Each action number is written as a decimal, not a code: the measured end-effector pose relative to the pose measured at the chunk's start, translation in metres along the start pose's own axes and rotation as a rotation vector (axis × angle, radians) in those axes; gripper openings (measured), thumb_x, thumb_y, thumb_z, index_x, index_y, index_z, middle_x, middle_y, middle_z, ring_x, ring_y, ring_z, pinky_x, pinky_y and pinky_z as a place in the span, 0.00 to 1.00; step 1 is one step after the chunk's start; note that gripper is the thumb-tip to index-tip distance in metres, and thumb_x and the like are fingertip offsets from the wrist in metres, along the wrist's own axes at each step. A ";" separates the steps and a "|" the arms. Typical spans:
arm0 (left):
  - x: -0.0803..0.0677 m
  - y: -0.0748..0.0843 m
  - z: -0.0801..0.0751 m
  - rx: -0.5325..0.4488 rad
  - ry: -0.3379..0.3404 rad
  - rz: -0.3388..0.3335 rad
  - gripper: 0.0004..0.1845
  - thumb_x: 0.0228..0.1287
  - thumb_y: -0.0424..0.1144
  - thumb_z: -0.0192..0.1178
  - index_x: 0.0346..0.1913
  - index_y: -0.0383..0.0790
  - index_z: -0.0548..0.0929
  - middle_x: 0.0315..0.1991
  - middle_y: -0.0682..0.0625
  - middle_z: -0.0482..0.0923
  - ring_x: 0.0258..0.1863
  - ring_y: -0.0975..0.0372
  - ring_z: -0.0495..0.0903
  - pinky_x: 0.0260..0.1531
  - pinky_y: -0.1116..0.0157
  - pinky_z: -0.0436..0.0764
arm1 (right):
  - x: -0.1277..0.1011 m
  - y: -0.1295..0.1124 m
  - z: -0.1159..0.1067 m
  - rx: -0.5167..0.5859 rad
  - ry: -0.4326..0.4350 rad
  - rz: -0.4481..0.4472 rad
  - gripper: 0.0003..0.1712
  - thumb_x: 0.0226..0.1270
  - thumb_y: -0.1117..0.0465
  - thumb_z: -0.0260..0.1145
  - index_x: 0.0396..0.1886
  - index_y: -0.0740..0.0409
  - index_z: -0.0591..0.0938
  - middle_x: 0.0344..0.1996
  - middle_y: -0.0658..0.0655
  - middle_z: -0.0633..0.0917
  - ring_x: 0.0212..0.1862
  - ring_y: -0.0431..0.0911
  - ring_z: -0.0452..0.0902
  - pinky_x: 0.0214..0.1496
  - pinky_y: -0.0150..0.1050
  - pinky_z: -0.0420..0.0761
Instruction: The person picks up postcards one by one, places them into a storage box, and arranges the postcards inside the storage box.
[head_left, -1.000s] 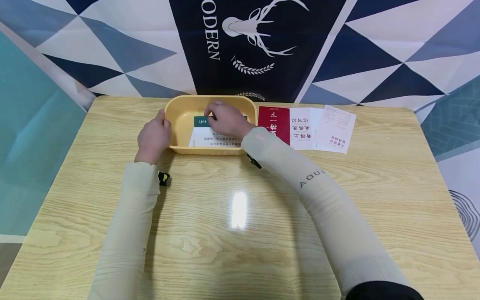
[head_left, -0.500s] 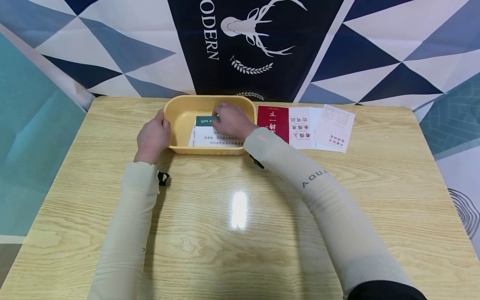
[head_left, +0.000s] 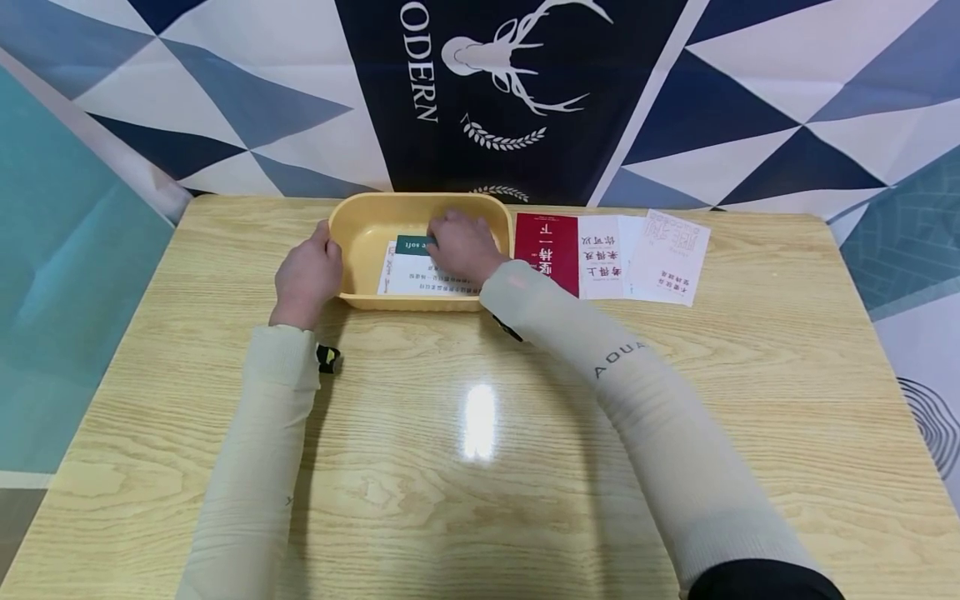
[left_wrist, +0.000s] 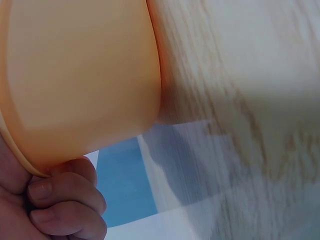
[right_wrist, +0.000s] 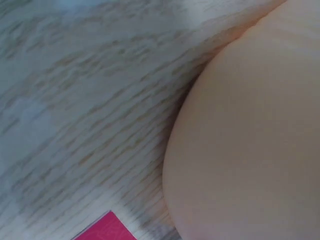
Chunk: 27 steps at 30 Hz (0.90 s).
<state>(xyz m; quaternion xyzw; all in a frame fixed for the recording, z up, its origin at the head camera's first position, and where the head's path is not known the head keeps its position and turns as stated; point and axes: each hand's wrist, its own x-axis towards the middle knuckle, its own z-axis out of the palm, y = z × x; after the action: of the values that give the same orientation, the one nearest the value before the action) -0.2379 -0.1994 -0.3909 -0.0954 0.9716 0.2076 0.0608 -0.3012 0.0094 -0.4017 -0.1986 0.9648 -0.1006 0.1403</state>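
A yellow plastic basin [head_left: 420, 303] stands at the back of the table. My left hand [head_left: 307, 271] grips its left rim; in the left wrist view, curled fingers [left_wrist: 70, 190] show at the rim beside the basin's wall. Inside lie overlapping printed cards, with a white card [head_left: 420, 275] that has a green band on top. My right hand [head_left: 467, 246] is inside the basin over the right part of that card, fingers bent. Its fingertips are hidden, so I cannot tell whether they pinch it. Only the basin's outer wall [right_wrist: 245, 140] and the table beside it fill most of the right wrist view.
Right of the basin, a red card [head_left: 546, 242], a white card with red writing [head_left: 600, 258] and a tilted white card [head_left: 670, 258] lie in an overlapping row on the wooden table [head_left: 480, 517]. A patterned cloth [head_left: 300, 83] rises behind the table's back edge.
My right hand has shifted a little to the right inside the basin. The green-banded card has slid slightly right, showing more of the card beneath. My left hand has stayed on the rim.
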 end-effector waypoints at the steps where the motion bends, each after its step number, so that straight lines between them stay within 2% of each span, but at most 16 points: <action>1: 0.000 0.000 0.000 -0.001 0.001 -0.001 0.28 0.73 0.44 0.28 0.74 0.43 0.50 0.54 0.31 0.73 0.43 0.42 0.77 0.36 0.48 0.74 | 0.000 0.000 0.001 -0.008 0.002 0.003 0.20 0.71 0.48 0.50 0.57 0.49 0.74 0.50 0.52 0.74 0.53 0.46 0.66 0.64 0.50 0.60; 11: -0.001 -0.001 0.000 -0.009 0.004 0.005 0.29 0.73 0.44 0.27 0.74 0.42 0.49 0.55 0.30 0.73 0.43 0.42 0.77 0.36 0.48 0.74 | 0.000 -0.002 0.004 -0.036 -0.011 0.018 0.23 0.72 0.47 0.49 0.60 0.51 0.73 0.54 0.54 0.72 0.58 0.49 0.62 0.69 0.52 0.56; 27: 0.000 -0.002 0.001 -0.007 0.010 0.010 0.28 0.73 0.44 0.28 0.74 0.43 0.50 0.47 0.30 0.76 0.36 0.44 0.77 0.28 0.53 0.72 | -0.002 -0.002 0.006 -0.076 -0.001 0.004 0.23 0.72 0.46 0.50 0.60 0.50 0.72 0.56 0.56 0.71 0.60 0.50 0.61 0.68 0.53 0.57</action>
<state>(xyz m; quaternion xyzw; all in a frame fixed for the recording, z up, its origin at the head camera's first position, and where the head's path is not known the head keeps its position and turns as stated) -0.2375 -0.2006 -0.3920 -0.0916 0.9717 0.2110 0.0546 -0.2969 0.0078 -0.4070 -0.2017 0.9682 -0.0634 0.1335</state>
